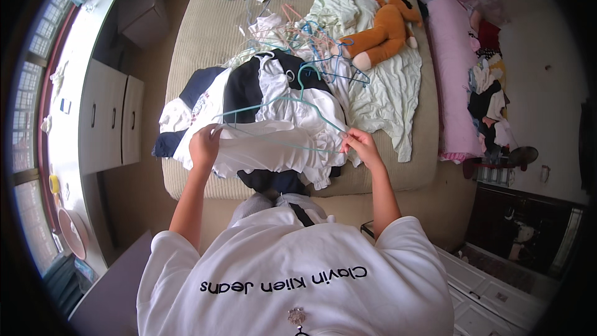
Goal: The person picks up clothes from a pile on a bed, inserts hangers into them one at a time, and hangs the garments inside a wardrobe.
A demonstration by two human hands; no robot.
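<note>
A teal clothes hanger (306,100) lies across a white, partly sheer garment (261,145) in front of me, its hook pointing away. My left hand (204,145) grips the garment's edge near the hanger's left end. At the other side my right hand (361,146) pinches the hanger's right corner; whether it holds cloth too I cannot tell. The hanger's left corner is partly hidden. Beneath are piled clothes, including a black garment (242,91), a white top with small ruffles (275,77) and a navy piece (198,85).
The bed (200,37) has a ribbed beige cover. Beyond the clothes lie tangled hangers (303,32), a blue hanger (343,77), a brown plush toy (389,25) and a pale green sheet (396,88). A pink bolster (454,70) is at right, a white cabinet (105,116) at left.
</note>
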